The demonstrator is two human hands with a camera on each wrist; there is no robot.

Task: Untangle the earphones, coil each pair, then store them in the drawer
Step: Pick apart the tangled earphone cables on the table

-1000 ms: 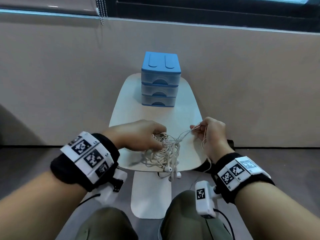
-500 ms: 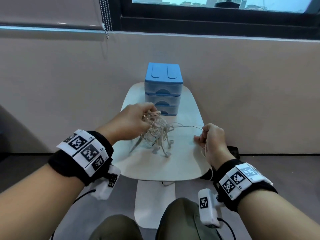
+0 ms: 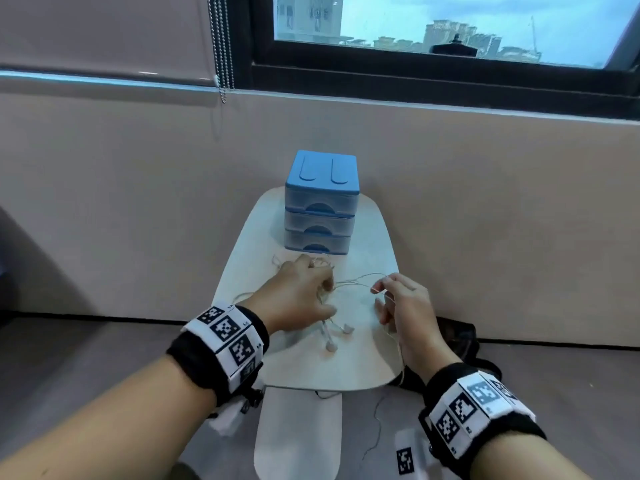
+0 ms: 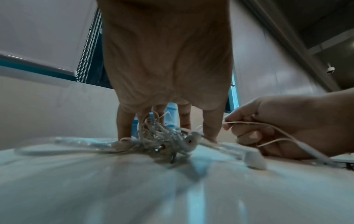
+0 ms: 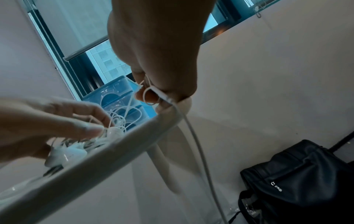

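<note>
A tangle of white earphones [image 3: 329,294] lies on the small white table [image 3: 304,368], with earbuds [image 3: 331,345] sticking out toward me. My left hand [image 3: 320,294] sits on top of the tangle [image 4: 159,136], fingers curled down round it with tips on the tabletop. To its right, my right hand [image 3: 381,294] pinches one cable [image 5: 151,91] pulled out of the tangle; that cable's free end [image 5: 197,145] hangs over the table's right edge. The blue three-drawer unit [image 3: 320,202] stands at the table's far end, all drawers closed.
A black bag [image 5: 296,174] lies on the floor right of the table. The wall and window sill rise just behind the drawer unit. A thin dark wire [image 3: 375,431] trails on the floor near my right knee.
My left hand has come down from a raised position and now holds the tangle on the table. The right hand keeps its pinch on the drawn-out cable. My view has tilted upward.
</note>
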